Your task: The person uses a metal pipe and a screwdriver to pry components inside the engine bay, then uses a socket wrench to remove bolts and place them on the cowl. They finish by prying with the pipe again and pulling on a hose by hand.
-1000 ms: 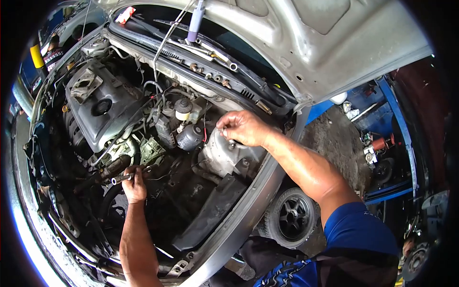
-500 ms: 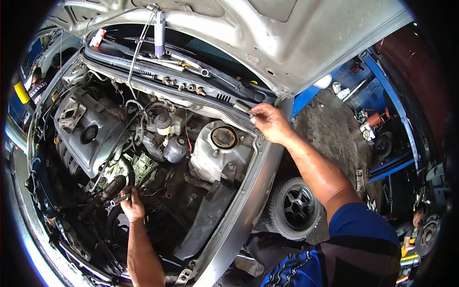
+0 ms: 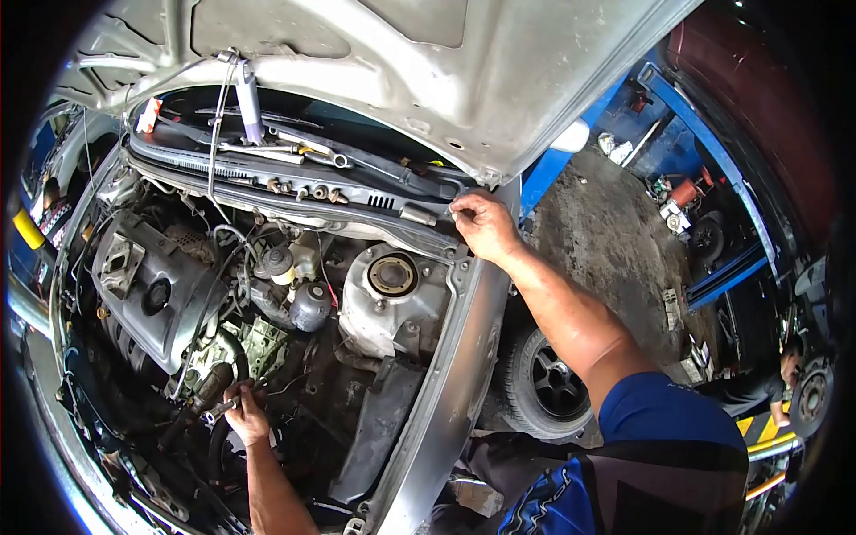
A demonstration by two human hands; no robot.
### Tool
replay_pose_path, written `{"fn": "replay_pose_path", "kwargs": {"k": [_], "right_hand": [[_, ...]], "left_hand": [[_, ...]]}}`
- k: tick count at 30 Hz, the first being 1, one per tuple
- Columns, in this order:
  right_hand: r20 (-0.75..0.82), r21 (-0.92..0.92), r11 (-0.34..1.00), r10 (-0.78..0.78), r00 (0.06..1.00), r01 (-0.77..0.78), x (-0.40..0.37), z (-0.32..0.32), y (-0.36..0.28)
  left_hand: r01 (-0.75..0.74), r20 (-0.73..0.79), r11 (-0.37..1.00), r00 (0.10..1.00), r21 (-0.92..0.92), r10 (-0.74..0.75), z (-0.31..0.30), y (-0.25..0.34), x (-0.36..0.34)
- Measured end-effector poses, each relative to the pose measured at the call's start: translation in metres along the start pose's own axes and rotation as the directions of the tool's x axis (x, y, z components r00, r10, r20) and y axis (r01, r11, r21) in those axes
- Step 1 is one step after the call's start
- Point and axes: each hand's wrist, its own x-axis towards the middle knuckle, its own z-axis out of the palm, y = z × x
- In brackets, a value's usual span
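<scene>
Over the engine bay, my left hand [image 3: 247, 417] is closed around a metal tool with a shiny round end [image 3: 217, 413], which looks like a socket on a handle. The palm side is hidden. My right hand [image 3: 484, 225] is above the rear corner of the bay, thumb and fingers pinched together; whether something small is between them I cannot make out. Just left of its fingertips, a short metal cylinder [image 3: 417, 215], like a deep socket, lies on the cowl edge, apart from the fingers. Below stands the strut tower [image 3: 357, 308].
The raised hood [image 3: 401, 62] hangs overhead. Wrenches [image 3: 312, 150], small metal parts [image 3: 308, 191] and a spray can [image 3: 249, 105] sit along the cowl. The engine cover [image 3: 169, 308] fills the left. A wheel [image 3: 546, 383] stands beside the fender; another person [image 3: 771, 383] is far right.
My view has shifted, so the car appears lower and further left. My right fingertips, earlier touching the metal cylinder, have come away from it. My left hand keeps its tool.
</scene>
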Motion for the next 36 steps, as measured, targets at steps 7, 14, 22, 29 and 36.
{"fn": "replay_pose_path", "kwargs": {"k": [7,14,22,29,36], "right_hand": [[-0.152,-0.103,0.986,-0.143,0.978,0.128,-0.016,0.001,-0.004],[-0.134,-0.005,1.0,0.017,0.991,-0.018,-0.026,-0.017,0.004],[-0.027,0.029,0.993,0.118,0.993,-0.117,-0.021,-0.019,-0.018],[0.025,-0.098,0.946,-0.309,0.951,0.31,0.033,0.016,-0.047],[0.229,-0.227,0.866,-0.398,0.888,0.446,0.086,0.057,-0.069]], "left_hand": [[-0.048,0.004,0.997,0.999,0.056,0.048,0.0,0.0,-0.001],[0.055,0.014,0.996,0.998,-0.073,-0.054,0.0,-0.003,-0.003],[0.044,0.015,0.996,0.999,-0.079,-0.043,-0.001,-0.011,-0.003],[0.006,0.003,0.999,1.0,-0.031,-0.006,0.002,0.0,-0.003],[-0.002,-0.012,1.0,1.0,0.01,0.002,0.004,0.0,-0.002]]}}
